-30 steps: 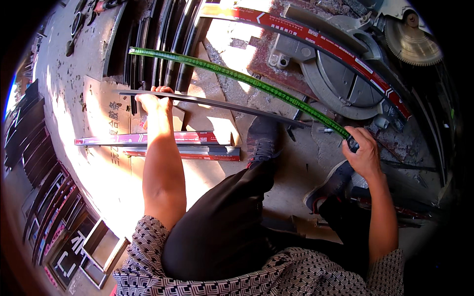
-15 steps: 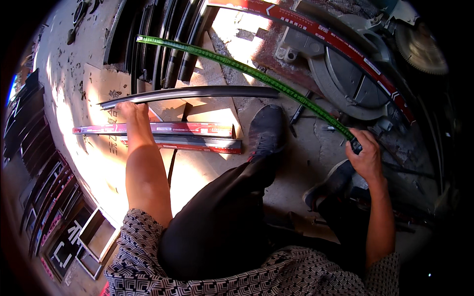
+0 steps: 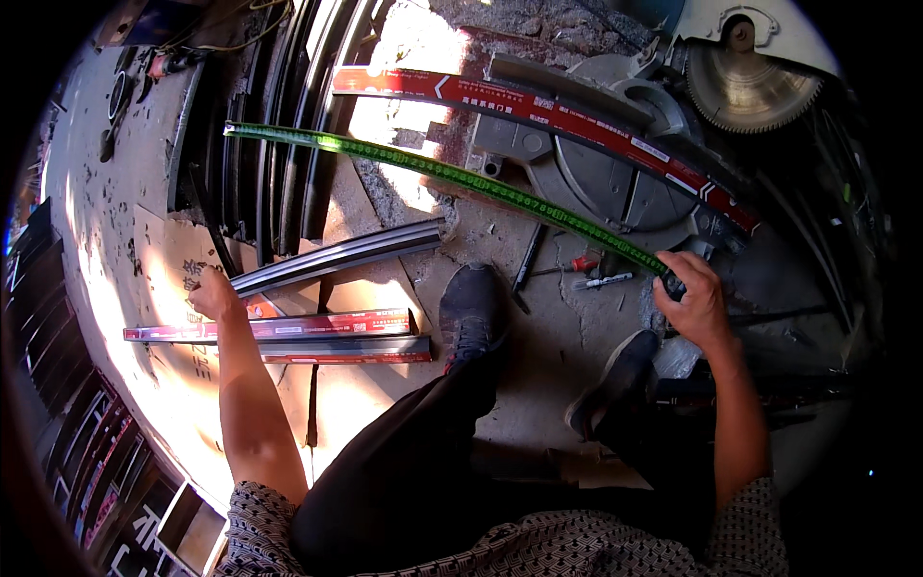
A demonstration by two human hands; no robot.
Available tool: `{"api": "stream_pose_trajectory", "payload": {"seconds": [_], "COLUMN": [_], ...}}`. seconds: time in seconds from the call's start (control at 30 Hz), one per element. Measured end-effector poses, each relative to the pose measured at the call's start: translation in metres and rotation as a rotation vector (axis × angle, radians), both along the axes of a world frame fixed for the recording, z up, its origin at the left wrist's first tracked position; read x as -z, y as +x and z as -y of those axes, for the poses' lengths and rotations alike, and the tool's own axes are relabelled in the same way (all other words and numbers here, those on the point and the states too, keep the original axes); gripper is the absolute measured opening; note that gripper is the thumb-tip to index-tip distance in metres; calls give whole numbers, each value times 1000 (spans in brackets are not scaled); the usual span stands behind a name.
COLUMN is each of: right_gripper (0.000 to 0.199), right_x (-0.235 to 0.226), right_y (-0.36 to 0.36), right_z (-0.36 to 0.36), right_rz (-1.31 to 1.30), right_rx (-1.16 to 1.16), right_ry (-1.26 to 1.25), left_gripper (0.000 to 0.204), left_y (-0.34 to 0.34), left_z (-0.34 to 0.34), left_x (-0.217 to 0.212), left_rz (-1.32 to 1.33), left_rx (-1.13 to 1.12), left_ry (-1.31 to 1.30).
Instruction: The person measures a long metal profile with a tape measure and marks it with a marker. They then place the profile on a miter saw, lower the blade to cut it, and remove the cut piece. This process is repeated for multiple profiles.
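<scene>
My right hand (image 3: 697, 298) is closed around the dark case of a tape measure. Its long green blade (image 3: 452, 173) reaches out up and to the left, over the floor, and ends near the black profiles. My left hand (image 3: 216, 293) is closed at the left end of a dark grey metal profile (image 3: 341, 255); the fingers partly hide that end. This profile slants up to the right. Just below it lie profiles with red and white protective film (image 3: 279, 327), side by side on cardboard (image 3: 356, 385).
A mitre saw with a round toothed blade (image 3: 755, 87) stands at the upper right, a red-filmed profile (image 3: 577, 125) in front of it. Black profiles (image 3: 279, 144) lie at the upper left. A red-handled screwdriver (image 3: 584, 263) and a marker (image 3: 604, 282) lie beyond my shoes (image 3: 471, 308).
The view has shifted, showing more of the saw. The grey profile has swung from nearly level to a slant, and my left hand is now at its end. The tape blade stays extended.
</scene>
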State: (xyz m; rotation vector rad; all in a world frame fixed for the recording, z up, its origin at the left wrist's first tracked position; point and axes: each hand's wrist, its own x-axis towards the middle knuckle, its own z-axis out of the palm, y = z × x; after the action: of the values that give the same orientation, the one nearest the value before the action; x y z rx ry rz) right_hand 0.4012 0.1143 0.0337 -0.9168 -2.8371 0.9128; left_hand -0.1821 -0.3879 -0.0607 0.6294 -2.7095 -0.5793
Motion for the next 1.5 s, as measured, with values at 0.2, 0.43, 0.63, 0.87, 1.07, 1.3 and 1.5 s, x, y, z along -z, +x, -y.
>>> {"api": "stream_pose_trajectory", "payload": {"seconds": [0.2, 0.43, 0.63, 0.87, 1.07, 1.3, 1.5], "right_gripper": [36, 35, 33, 33, 33, 32, 33], "right_x": [-16, -21, -18, -6, -4, -3, 0], "right_y": [3, 34, 57, 67, 65, 66, 72], "right_z": [-46, -97, -124, -142, -147, -148, -151], "right_rz": [32, 71, 71, 77, 83, 71, 77], "right_rx": [-8, -13, 5, -27, -20, -42, -22], "right_ry": [109, 106, 62, 82, 81, 80, 71], "left_gripper": [62, 81, 64, 34, 27, 30, 31], "left_y": [96, 154, 158, 150, 150, 146, 141], "left_z": [-209, -356, -398, -406, -407, -400, -392], "left_x": [-51, -63, -32, -34, -38, -38, -37], "left_rz": [-288, -116, -109, -90, 43, -35, -7], "left_rx": [1113, 1787, 1850, 1872, 1876, 1880, 1847], "left_ry": [-114, -360, -554, -613, -614, -642, -661]}}
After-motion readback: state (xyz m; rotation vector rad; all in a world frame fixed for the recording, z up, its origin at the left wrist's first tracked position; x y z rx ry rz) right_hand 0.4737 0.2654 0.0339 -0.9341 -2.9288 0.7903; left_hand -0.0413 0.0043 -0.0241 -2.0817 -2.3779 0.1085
